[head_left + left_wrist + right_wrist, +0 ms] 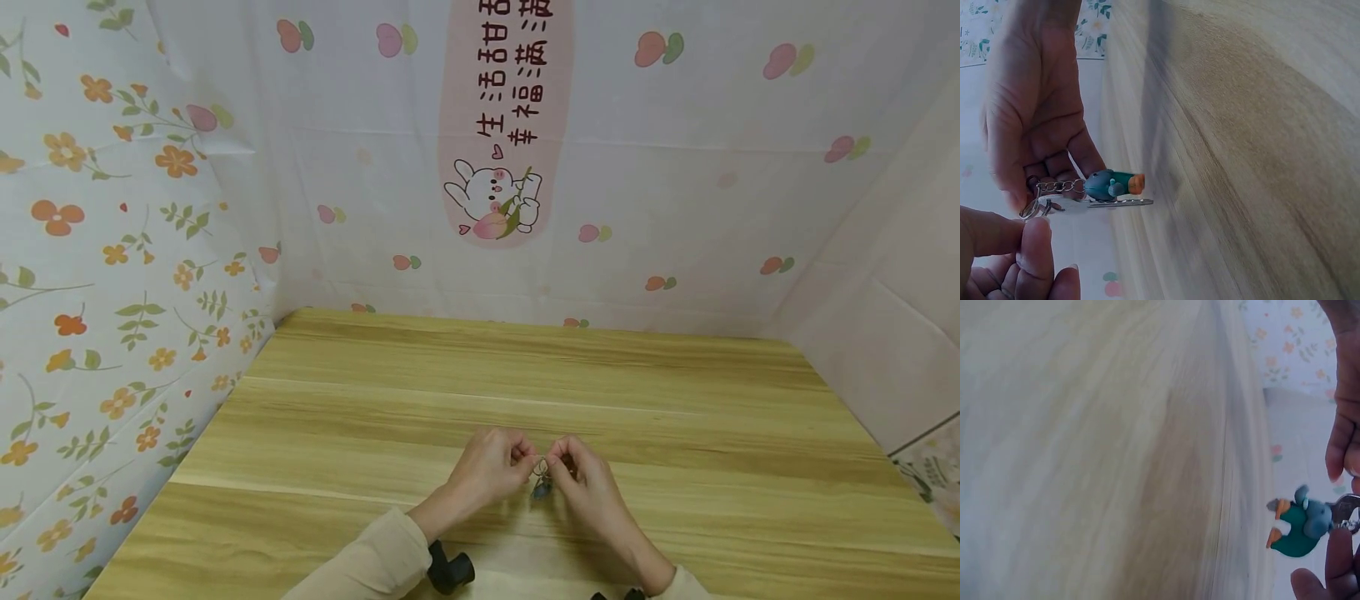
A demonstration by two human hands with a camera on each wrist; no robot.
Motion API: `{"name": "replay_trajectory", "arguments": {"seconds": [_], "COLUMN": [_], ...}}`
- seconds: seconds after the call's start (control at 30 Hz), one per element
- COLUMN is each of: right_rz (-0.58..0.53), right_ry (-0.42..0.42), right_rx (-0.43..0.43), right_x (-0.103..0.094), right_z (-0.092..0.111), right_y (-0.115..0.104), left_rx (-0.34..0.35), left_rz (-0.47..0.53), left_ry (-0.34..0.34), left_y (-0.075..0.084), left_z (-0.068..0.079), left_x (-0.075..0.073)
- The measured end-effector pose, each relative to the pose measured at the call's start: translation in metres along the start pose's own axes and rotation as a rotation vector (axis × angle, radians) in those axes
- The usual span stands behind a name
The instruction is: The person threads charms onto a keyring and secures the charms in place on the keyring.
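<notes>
Both hands are raised over the wooden table, fingertips close together at a metal key ring (1030, 211). My left hand (486, 471) pinches it from the left between thumb and index finger. From the other side, my right hand (592, 487) pinches it too, its other fingers curled in. A silver key (1125, 202) hangs from the ring. Alongside the key, on a short chain (1060, 186), dangles a small teal figure (1297, 534) with a green body and orange feet. In the head view, the hanging figure (542, 487) is small and dark between the hands.
The wooden table (375, 375) spreads out beneath the hands. Close by the left sleeve is a black, elbow-shaped object (450, 571), and black parts (630, 594) show near the right wrist. Printed cloth (360, 167) lines the back, with floral cloth (112, 250) on the left.
</notes>
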State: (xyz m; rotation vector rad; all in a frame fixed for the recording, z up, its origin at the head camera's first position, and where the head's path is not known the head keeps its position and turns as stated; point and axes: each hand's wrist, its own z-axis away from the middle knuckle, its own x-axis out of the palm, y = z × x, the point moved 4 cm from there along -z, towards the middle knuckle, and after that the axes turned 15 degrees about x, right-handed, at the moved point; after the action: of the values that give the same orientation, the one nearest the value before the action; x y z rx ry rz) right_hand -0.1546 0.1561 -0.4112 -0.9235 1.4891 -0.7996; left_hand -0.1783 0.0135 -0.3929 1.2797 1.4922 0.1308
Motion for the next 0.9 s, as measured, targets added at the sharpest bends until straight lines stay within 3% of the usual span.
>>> {"name": "replay_trajectory", "arguments": {"seconds": [0.27,0.37,0.6,0.9], "right_rz": [-0.027,-0.045,-0.221,-0.404], "right_ry": [-0.021,-0.027,-0.114,-0.205], "right_rx": [0.061,0.123,0.351,0.449], "right_x": [0.001,0.001,0.003,0.002], "right_z": [0.000,-0.001,-0.001,-0.001], "right_y": [-0.003,-0.002,0.004,0.007], "left_rx": [0.030,0.036,0.042,0.078], "left_rz": [-0.044,-0.045,-0.023,-0.008], "left_ry": [0.024,0.035,0.059,0.070], "left_y": [0.001,0.002,0.003,0.003], "left_z": [0.001,0.002,0.003,0.002], "left_x": [0.001,0.001,-0.001,-0.002]}}
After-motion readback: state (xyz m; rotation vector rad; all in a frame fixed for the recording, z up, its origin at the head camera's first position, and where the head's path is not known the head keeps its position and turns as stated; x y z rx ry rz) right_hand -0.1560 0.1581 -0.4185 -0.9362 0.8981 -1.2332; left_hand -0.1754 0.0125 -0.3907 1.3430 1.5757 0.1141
